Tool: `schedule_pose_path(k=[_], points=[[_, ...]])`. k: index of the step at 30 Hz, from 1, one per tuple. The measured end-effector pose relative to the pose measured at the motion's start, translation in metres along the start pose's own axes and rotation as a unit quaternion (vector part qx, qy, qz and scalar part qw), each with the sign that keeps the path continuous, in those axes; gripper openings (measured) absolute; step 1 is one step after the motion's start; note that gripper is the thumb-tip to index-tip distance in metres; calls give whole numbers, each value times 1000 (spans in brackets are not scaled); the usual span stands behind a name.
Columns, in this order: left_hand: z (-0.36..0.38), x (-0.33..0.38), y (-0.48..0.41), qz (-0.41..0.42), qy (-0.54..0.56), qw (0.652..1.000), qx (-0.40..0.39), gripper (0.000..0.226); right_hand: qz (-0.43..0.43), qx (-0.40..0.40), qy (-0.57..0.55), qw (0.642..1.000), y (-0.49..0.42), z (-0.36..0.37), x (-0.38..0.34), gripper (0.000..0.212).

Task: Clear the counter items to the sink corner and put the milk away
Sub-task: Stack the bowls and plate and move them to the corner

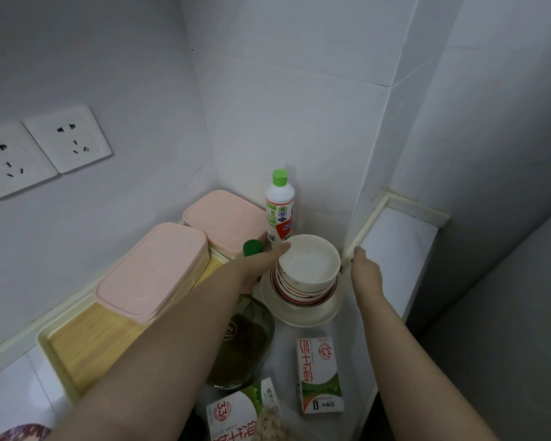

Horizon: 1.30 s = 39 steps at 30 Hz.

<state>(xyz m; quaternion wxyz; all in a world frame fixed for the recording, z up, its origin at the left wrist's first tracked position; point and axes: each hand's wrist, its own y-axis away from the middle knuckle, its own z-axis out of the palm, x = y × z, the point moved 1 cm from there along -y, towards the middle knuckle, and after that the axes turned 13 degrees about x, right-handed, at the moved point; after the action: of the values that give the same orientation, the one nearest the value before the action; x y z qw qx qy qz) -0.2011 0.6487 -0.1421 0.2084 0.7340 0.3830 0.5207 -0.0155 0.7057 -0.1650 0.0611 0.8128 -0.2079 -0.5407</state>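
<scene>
Head view: your left hand (257, 269) sets its thumb on the rim of the bowl stack (309, 264), fingers hidden, so I cannot tell its grip. Your right hand (365, 271) lies open just right of the stack. It looks heavy and breakable, so lift by the plate (299, 320) beneath. The milk carton (320, 374) lies nearer you.

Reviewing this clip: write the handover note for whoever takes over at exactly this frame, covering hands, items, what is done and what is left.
Left hand: holds the stack of bowls at its side, thumb on the top rim.
Right hand: relaxed beside the stack, holding nothing.
The stack sits on a plate in the wall corner, by the dish soap bottle.
One milk carton lies flat on the counter near the plate; a second carton is at the frame's bottom edge.
Done: bowls in the corner.
Left: milk not put away; the glass dish sits mid-counter.
</scene>
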Motion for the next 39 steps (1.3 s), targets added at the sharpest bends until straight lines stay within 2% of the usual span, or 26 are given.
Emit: schedule_pose_path(k=[2,5,10,15,21,24,26,28,32,37,39], points=[[-2,0,-2,-15,45,998,-30,83,50,-4,24,998,-7,1,14,33],[1,2,2,-22,86,993,-75,76,101,-58,65,991,-10,10,37,25],[8,5,7,-37,159,983,-88,71,-13,-92,193,977,-5,12,48,17],[10,-1,-10,-80,222,970,-59,74,-35,-91,204,974,1,14,50,17],[16,0,-18,-85,225,970,-18,72,-51,-82,242,965,-1,16,47,12],[17,2,-19,-88,244,966,2,64,-69,-55,120,989,-2,17,44,32],[18,1,-20,-88,256,962,16,63,-40,-81,9,996,-1,18,42,42],[21,0,-20,-90,276,957,28,60,-18,-110,-59,992,2,20,42,43],[29,-2,-24,-78,280,956,35,57,17,-135,-100,986,3,28,48,48],[33,-4,-27,-87,313,945,33,68,60,-106,-95,988,-5,34,56,78],[35,-5,-30,-83,349,932,55,61,63,-90,-91,990,-10,39,61,88]])
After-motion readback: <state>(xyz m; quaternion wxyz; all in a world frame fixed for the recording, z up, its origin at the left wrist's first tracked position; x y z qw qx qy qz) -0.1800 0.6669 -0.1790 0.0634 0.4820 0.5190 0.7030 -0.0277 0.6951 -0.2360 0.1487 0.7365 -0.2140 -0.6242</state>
